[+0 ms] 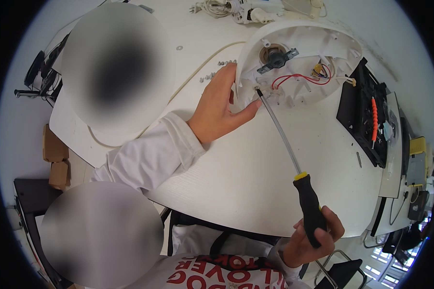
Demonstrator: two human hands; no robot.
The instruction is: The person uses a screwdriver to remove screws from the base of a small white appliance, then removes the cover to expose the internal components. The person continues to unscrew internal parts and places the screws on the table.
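Observation:
My left hand (pixel 222 106) grips the near left rim of a white plastic housing (pixel 304 41), thumb at the front and fingers along its outer side. The housing lies with its hollow inside facing up, showing ribs, red wires (pixel 301 77) and a dark metal bracket (pixel 277 60) over a round part. In my right hand (pixel 318 236) is a long screwdriver (pixel 309 204) with a black and yellow handle, held by the fingers near its end. Its tip meets a spot inside the housing, close to my left thumb. Whether a screw sits there is too small to tell.
Several loose screws (pixel 208 76) lie left of the housing, beside a cream cable (pixel 197 70). A black tool case (pixel 359 111) with an orange-red tool (pixel 374 119) stands at the right. Behind are a coiled cord (pixel 210 8) and white parts (pixel 258 10). Two blurred patches hide the left side.

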